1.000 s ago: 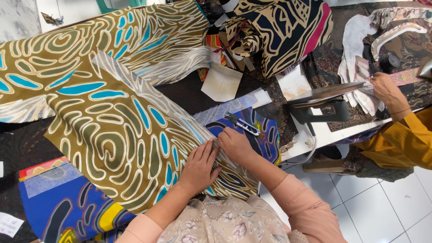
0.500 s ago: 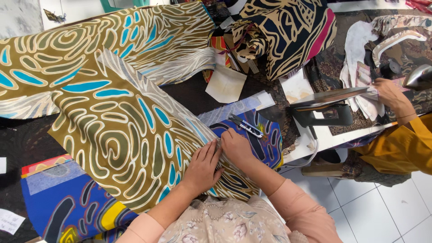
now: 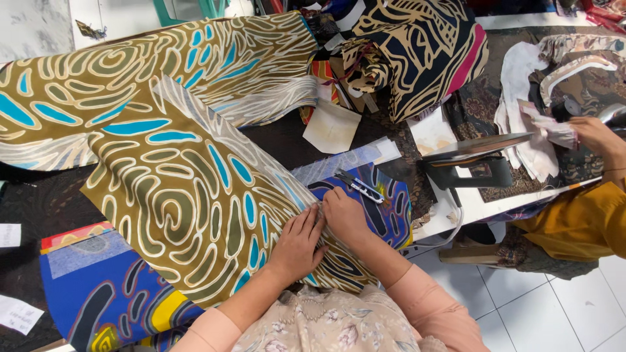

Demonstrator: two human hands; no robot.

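Pressing olive swirl-print cloth (image 3: 176, 195) w/ my left hand (image 3: 297, 242) flat, open; right hand (image 3: 344, 215) fingers curled, pinching its soft edge.

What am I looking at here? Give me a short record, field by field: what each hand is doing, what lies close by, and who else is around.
left hand: left hand flat on the olive-green cloth with cream swirls and blue ovals
right hand: right hand pinching that cloth's edge
under the cloth: blue patterned fabric
nearby: small scissors with a pale handle, just beyond the right hand
other person: a hand from an orange sleeve, beside a grey iron
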